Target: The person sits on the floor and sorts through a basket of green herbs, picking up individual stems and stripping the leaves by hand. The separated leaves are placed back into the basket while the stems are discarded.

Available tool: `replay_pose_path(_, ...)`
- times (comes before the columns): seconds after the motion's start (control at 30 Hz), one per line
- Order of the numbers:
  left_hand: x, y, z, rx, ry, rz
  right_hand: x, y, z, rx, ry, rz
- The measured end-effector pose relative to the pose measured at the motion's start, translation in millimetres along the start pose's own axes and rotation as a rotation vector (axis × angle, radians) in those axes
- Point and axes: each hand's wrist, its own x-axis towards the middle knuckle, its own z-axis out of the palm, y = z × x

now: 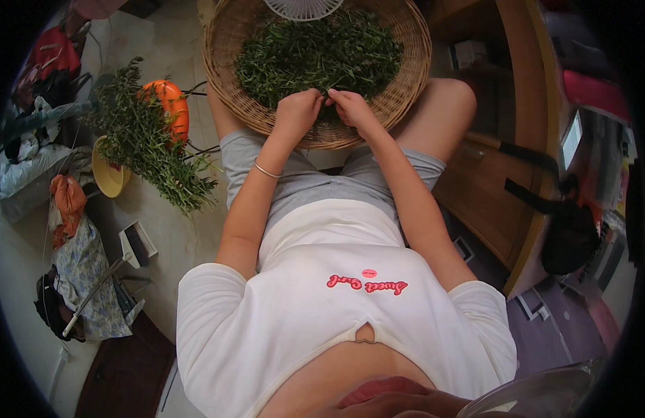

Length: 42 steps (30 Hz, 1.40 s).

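Observation:
A round wicker basket (225,86) rests across my thighs, with a broad heap of cut green herb stems (317,52) inside. Over its near part, my left hand (300,112) and my right hand (351,111) almost meet at the fingertips. Both have thumb and fingers pinched together. A small dark green bit appears between them, too small to tell which hand grips it. A metal bangle (267,169) circles the wrist on the picture's left. The white ribbed round thing (304,6) at the top edge hangs over the basket's far side.
A large bunch of leafy herb stems (150,136) lies over an orange plastic stool or seat (176,109) at the left. Beside it stands a yellow basin (107,172). Farther down are a dustpan (138,243) and draped cloths (89,277). A wooden cabinet (484,198) borders the right side.

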Motion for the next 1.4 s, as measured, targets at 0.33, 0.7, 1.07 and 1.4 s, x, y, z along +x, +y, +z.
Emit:
replay_pose_path(0.33,3.1,-3.4,-2.9,-0.291,-0.027,-0.195,-6.1,-9.7,-3.2,0.155,-0.138,0.06)
replay_pose_path(0.7,2.5,-7.0,0.8,-0.261,-0.015,-0.186,-4.4,-3.6,-0.3,0.014,-0.024,-0.021)
replay_pose_path(1.07,0.5,-3.1,2.0,-0.006,0.117,-0.02,0.7,4.6,0.4,-0.089,0.04,-0.084)
replay_pose_path(1.4,4.9,-15.6,-0.5,-0.553,-0.134,-0.358,-1.7,-2.0,-6.3,0.148,-0.123,0.008)
